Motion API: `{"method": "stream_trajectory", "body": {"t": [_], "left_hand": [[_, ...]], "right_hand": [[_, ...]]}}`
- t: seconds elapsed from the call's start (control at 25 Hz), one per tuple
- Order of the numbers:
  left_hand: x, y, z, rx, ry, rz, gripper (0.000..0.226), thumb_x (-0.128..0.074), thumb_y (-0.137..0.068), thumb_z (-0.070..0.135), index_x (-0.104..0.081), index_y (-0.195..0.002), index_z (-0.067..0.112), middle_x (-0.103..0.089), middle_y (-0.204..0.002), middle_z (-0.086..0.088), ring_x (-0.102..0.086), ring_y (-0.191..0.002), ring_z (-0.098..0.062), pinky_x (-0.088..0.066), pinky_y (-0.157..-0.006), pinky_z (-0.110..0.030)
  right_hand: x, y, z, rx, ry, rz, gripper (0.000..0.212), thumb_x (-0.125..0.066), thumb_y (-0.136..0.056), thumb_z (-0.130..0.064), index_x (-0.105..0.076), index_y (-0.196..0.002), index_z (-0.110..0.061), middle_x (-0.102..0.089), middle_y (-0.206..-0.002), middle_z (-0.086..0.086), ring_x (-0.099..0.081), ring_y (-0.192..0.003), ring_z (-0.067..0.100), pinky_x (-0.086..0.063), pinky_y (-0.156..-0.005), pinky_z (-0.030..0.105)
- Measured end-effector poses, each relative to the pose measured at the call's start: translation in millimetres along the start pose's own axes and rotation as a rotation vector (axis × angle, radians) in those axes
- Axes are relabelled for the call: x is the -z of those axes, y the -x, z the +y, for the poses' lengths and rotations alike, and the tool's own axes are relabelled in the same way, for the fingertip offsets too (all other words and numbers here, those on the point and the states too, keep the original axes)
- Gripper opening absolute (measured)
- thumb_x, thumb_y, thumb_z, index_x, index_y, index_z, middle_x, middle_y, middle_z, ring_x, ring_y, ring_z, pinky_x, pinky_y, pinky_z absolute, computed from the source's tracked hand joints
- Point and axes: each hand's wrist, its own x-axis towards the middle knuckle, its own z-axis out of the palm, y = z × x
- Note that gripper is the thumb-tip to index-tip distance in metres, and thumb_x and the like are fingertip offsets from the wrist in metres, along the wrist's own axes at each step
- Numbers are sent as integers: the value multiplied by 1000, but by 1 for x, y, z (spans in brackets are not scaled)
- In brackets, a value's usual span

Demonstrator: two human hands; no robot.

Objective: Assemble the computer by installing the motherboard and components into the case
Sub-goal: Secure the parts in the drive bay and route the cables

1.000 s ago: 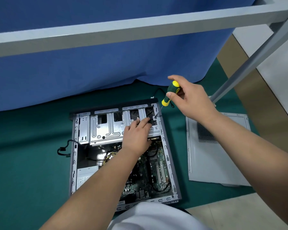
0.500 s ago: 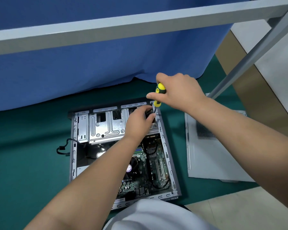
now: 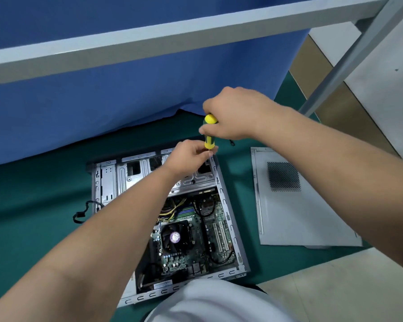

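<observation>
The right hand (image 3: 233, 115) has swung the yellow-and-green-handled screwdriver (image 3: 209, 132) upright over the far-right corner of the open grey metal computer case (image 3: 226, 205) — the left hand (image 3: 189, 156) has lifted to pinch near its shaft, so a screw is probably being driven.

Both hands curled, left (image 3: 189, 156) seemingly pinching, right (image 3: 233, 117) gripping.

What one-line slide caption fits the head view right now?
Right hand grips a yellow-green screwdriver at the open computer case's far corner; left hand steadies its lower end.
</observation>
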Motion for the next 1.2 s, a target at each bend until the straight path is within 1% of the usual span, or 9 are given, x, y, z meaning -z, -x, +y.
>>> {"method": "stream_trajectory", "body": {"t": [0.16,0.36,0.44,0.52,0.64,0.84,0.92,1.04,1.2], "left_hand": [[-10,-2,5,87,166,192,19,-86,-81,24,-70,-88,17,-67,-78,8,-60,-70,-11,-48,-70,-25],[-7,-2,7,69,113,100,13,-82,-86,24,-80,-98,18,-76,-84,8,-68,-79,-14,-55,-79,-34],[-3,1,8,61,130,27,13,-76,-92,23,-81,-103,18,-79,-97,4,-72,-95,-14,-55,-95,-40],[-5,2,10,60,157,19,16,-77,-92,23,-78,-105,15,-78,-100,-2,-71,-95,-14,-55,-97,-41],[-9,-2,14,92,156,154,21,-86,-81,21,-69,-91,13,-68,-78,5,-60,-70,-11,-51,-70,-28],[-2,-2,11,82,46,125,15,-83,-85,24,-73,-84,13,-67,-74,4,-57,-68,-15,-47,-67,-32],[2,1,11,55,72,58,6,-79,-89,23,-78,-93,19,-75,-84,10,-66,-78,-8,-53,-77,-32],[-4,3,12,88,143,97,16,-84,-84,21,-69,-87,20,-72,-86,8,-64,-73,-2,-52,-73,-20],[-14,4,9,120,65,243,25,-84,-83,22,-62,-75,13,-56,-65,7,-45,-52,0,-36,-51,-15]], "right_hand": [[-4,-5,-18,-183,173,75,74,-33,-88,-86,-50,-65,-18,-47,-67,2,-38,-53,20,-23,-51,29],[9,-4,-2,147,-17,-190,36,-68,-92,-43,-62,-128,-38,-60,-115,-4,-59,-98,22,-48,-68,36],[7,-2,-5,82,-15,-144,19,-61,-97,-43,-70,-107,-30,-58,-89,-5,-55,-75,19,-37,-54,30],[-2,-4,-11,-74,52,-50,51,-46,-99,-63,-63,-78,-20,-46,-71,0,-42,-59,18,-27,-50,28],[-6,-4,-17,-153,94,73,76,-34,-89,-85,-53,-65,-16,-49,-68,3,-41,-54,21,-26,-50,29],[2,-1,-1,143,-7,-183,29,-67,-93,-35,-66,-121,-35,-57,-105,-4,-60,-102,25,-50,-69,38],[-1,0,-4,24,-1,-84,25,-61,-95,-46,-68,-98,-22,-51,-78,-4,-60,-81,26,-38,-53,31],[-7,0,-15,-182,109,30,70,-39,-91,-81,-50,-65,-17,-44,-66,1,-41,-56,20,-23,-50,29],[-1,3,-9,-28,42,-83,59,-54,-86,-78,-66,-95,-21,-61,-94,2,-56,-75,24,-42,-58,34]]}}
